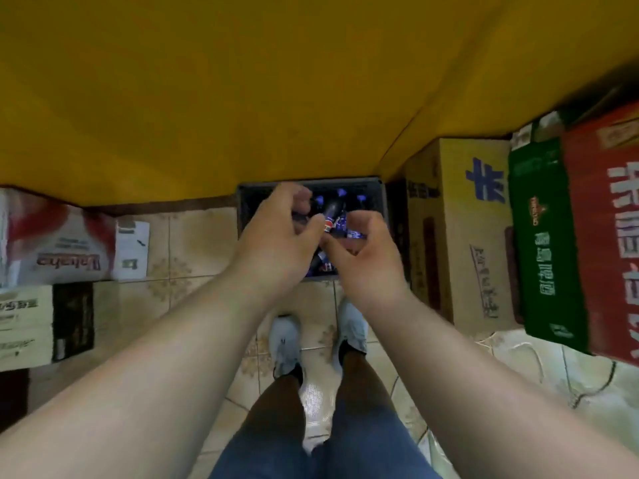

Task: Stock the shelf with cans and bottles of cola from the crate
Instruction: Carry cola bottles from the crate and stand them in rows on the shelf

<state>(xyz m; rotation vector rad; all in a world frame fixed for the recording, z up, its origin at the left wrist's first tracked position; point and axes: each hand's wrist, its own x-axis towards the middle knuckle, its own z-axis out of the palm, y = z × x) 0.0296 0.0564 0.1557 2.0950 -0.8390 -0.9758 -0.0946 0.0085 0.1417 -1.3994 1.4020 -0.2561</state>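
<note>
Down over the crate (380,202) both of my hands are working, and the crate is my landmark for everything else. It sits on the tiled floor against the yellow wall, just ahead of my two pale shoes.

My left hand (276,236) hangs above the crate's near-left part, fingers curled around the dark body of a cola bottle (332,210). That bottle's long axis slants up and away from me, its cap end pointing toward the crate's far wall. My right hand (366,257) is over the crate's near-right corner, fingers bent and half-closed; they look close to a blue can (356,234), but I cannot tell whether they touch anything.

So the left hand is the nearer one to the bottle — it already has it, I judge — and the lift should go straight up along that slanted axis.

Counts: one bottle in hand, three more blue caps (340,192) standing at the crate's far side, and perhaps one or two cans near the middle — blur hides the rest. To the crate's right stand three cartons: tan, green, red. To its left, two.
</note>
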